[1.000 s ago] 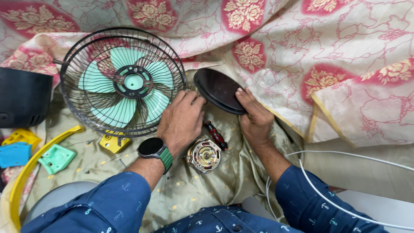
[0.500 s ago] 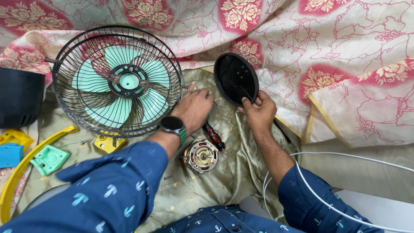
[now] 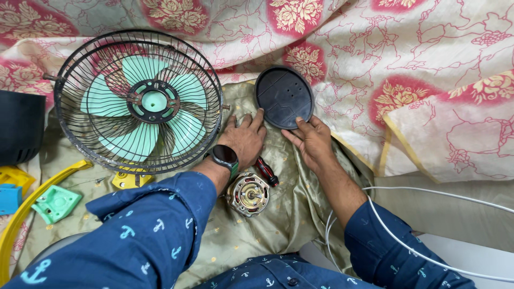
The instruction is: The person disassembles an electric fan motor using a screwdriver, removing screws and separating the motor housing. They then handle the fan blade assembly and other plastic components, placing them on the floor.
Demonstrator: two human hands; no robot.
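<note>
Just beyond the fingers of both hands lies a round black plastic cover (image 3: 284, 97), flat on the olive cloth (image 3: 278, 214) with its ribbed inner face up, its far edge against the floral pink-and-cream fabric (image 3: 407, 53). The right hand (image 3: 310, 140) rests palm down with its fingers loosely spread, the fingertips touching the cover's near rim; it grips nothing. The left hand (image 3: 243, 140), with a dark watch on a green strap (image 3: 225, 156) at the wrist, also lies open, its fingertips touching the cover's near left edge, just beside the wire fan cage (image 3: 139, 101) that holds mint-green blades (image 3: 144, 107).

Behind the left fingers, toward the body, a red-handled screwdriver (image 3: 266, 171) lies on the cloth, and nearer still sits a bare fan motor (image 3: 248, 194) with its shaft up. A white cable (image 3: 407, 241) curves past the right forearm. Off to the far left are a yellow curved piece (image 3: 32, 208), a small green plastic part (image 3: 55, 203) and a black housing (image 3: 19, 126).

As I judge it, handling the cover well means taking it by opposite points of the rim with both sets of fingers, keeping it level, and checking its holes and ribs before matching it to anything. Soft cloth gives under pressure, so a light lift is better than a slide, and loose screws on the fabric could easily roll into the folds.
</note>
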